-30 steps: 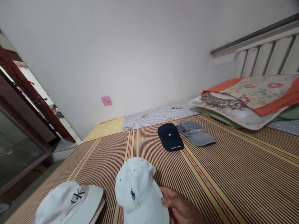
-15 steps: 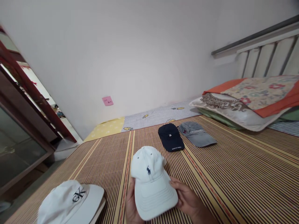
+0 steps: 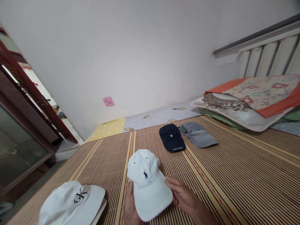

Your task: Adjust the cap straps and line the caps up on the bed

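Between my two hands is a white baseball cap [image 3: 146, 184] with a small dark horse-rider emblem, its brim toward me. My left hand [image 3: 131, 206] is closed on the cap's left side, fingers partly hidden beneath it. On the other side, my right hand [image 3: 181, 195] grips the brim's right edge, with the thumb on top. At lower left lies another white cap [image 3: 70, 203] with black letters, resting on something pale. Farther back, a navy cap [image 3: 172, 137] sits beside a grey cap [image 3: 198, 134] on the striped mat [image 3: 225, 175].
Stacked pillows [image 3: 234, 106] with a floral orange-edged cover [image 3: 262, 92] lie at the right, below a white radiator [image 3: 264, 59] and a grey pipe. A pink note [image 3: 108, 101] is stuck on the wall. At the left stands a dark red door frame [image 3: 44, 103].
The white cap in my hands has shifted slightly left and turned a little, both hands moving with it. The other caps stay where they were.
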A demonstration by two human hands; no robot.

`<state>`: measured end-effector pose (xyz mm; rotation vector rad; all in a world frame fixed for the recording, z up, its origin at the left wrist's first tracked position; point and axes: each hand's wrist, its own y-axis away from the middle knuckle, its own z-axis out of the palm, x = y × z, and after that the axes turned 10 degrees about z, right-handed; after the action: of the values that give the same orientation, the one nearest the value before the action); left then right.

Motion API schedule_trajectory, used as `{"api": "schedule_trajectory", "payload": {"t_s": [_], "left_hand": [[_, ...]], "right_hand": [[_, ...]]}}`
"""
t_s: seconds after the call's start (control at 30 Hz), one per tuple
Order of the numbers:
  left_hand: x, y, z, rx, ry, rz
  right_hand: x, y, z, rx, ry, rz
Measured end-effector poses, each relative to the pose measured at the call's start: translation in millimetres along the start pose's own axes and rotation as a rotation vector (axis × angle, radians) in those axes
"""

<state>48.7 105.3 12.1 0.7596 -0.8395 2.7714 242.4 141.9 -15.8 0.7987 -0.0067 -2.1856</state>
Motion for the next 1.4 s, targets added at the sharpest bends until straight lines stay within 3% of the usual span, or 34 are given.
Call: {"api": "schedule_trajectory", "payload": {"t_s": [0.13,0.33,0.43,0.53,0.63,0.77,0.93,1.07,1.27,1.4], "left_hand": [[-3,1,-4.8,0.127,0.015,0.072],[-26,9,-21.7,0.601,-0.023,0.085],[-40,11,-16.3,0.735,-0.033,0.088],[-48,12,-0.3,0.822,-0.093,-0.009],[-46,12,14.2,0.818,-0.145,-0.074],[-30,11,18.8,0.761,-0.229,-0.029],[-4,8,9.2,0.93,-0.451,0.126],[5,4,2.3,0.992,-0.497,0.231],[4,4,5.8,0.987,-0.53,0.203],[1,-2,9.3,0.944,-0.528,0.227]], "right_hand": [[-2,0,-1,0.053,0.009,-0.026],[-8,-5,-9,0.258,-0.003,-0.069],[-15,-8,-14,0.279,0.026,-0.143],[-24,-6,-16,0.303,0.045,-0.188],[-32,-2,-17,0.297,0.115,-0.216],[-37,-2,-20,0.233,0.444,-0.266],[-41,-4,-27,0.26,0.684,-0.219],[-38,9,-29,0.283,0.842,-0.137],[4,30,-27,0.314,0.95,-0.099],[34,30,-23,0.452,1.154,-0.223]]}}
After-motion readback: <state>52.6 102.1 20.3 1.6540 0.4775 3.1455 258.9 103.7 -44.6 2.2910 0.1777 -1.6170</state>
